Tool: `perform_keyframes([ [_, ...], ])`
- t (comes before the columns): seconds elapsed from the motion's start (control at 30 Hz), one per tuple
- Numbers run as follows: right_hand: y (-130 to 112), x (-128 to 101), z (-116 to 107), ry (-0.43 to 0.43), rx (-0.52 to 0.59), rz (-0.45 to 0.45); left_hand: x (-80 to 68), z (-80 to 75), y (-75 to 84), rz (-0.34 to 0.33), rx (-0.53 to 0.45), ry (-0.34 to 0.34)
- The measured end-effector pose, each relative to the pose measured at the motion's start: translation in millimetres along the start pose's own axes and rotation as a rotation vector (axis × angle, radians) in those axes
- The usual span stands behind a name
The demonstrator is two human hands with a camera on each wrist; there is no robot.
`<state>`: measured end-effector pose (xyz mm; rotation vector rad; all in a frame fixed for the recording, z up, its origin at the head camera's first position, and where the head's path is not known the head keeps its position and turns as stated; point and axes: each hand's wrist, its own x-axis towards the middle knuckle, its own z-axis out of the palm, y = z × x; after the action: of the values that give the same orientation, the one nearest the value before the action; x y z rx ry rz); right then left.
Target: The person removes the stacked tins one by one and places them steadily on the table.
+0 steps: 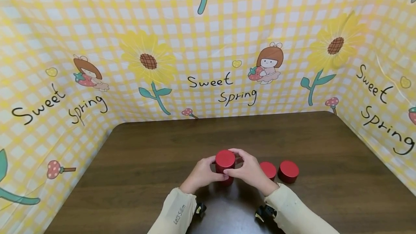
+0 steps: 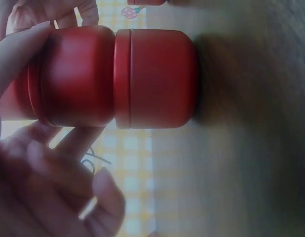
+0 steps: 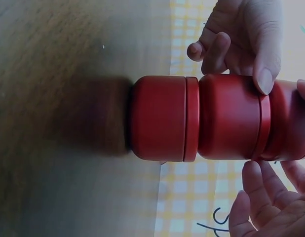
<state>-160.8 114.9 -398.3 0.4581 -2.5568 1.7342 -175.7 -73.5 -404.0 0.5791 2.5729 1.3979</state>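
Three round red lidded tins stand in a column on the table. The bottom tin (image 3: 162, 118) rests on the wood, with the middle tin (image 3: 229, 116) on its lid. At the upper end is the top tin (image 1: 225, 159), tilted slightly against the one below in the right wrist view. My left hand (image 1: 203, 173) grips the column from the left, its thumb on the middle tin's lid edge. From the right, my right hand (image 1: 248, 170) holds the top tin between thumb and fingers; its far fingers are partly hidden in the head view.
Two more red tins stand right of the column: a nearer tin (image 1: 268, 170), partly behind my right hand, and a farther tin (image 1: 289, 171). The dark wooden table (image 1: 156, 147) is bordered by a yellow checked cloth (image 1: 211, 57) on the back and both sides.
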Motion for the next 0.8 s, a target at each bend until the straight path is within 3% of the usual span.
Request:
perform_keyframes([
  [0.33, -0.8, -3.8, -8.6, 0.081, -0.019, 0.019, -1.4, 1.1, 1.9, -0.044, -0.022, -0.001],
  [0.8, 3.8, -10.1, -38.0, 0.115, -0.096, 0.038, -2.7, -1.4, 7.6, -0.183, -0.042, -0.03],
])
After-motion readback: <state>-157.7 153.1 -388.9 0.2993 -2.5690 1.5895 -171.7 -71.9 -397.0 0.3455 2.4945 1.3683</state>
